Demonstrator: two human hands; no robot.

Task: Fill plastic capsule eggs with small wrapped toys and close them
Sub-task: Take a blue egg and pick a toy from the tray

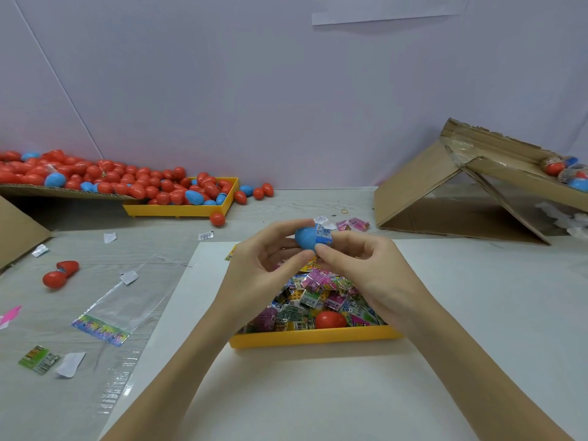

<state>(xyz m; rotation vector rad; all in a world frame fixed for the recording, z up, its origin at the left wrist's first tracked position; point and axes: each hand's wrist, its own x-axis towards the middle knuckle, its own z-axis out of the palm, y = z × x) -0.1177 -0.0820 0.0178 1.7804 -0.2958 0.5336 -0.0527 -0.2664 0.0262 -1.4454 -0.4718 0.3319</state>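
A: Far left of the hands, what's there?

B: A cardboard sheet heaped with red and blue capsule eggs (95,175), spilling into a yellow tray (181,211). Nearer, left of the left hand, one open red egg (60,274) lies on the counter (152,246) beside an empty clear bag (108,310) and paper scraps.

A: Left hand?

B: The left hand (264,265) grips the blue egg half (307,237), thumb under, fingers curled over the dome. It is held up just above the near tray.

A: And the toy?

B: A blue wrapped toy (324,234) sticks out of the half's open mouth, partly in. The right hand (359,265) pinches or pushes at it with thumb and fingertips; I can't tell which.

A: How will they handle?

B: My guess: the shell is light, stiff and smooth, so slippery. Hold it round the dome, not at the thin rim. The wrapper looks soft and crinkly; it should fold in under fingertip pressure, and any corner caught at the rim would likely stop the halves closing.

A: Below the hands?

B: A yellow tray (318,337) of wrapped toys (321,294), one red egg (329,319) lying on them.

A: Right of the right hand?

B: A tented cardboard box (429,192) with a few eggs on its flap, well apart from the hands.
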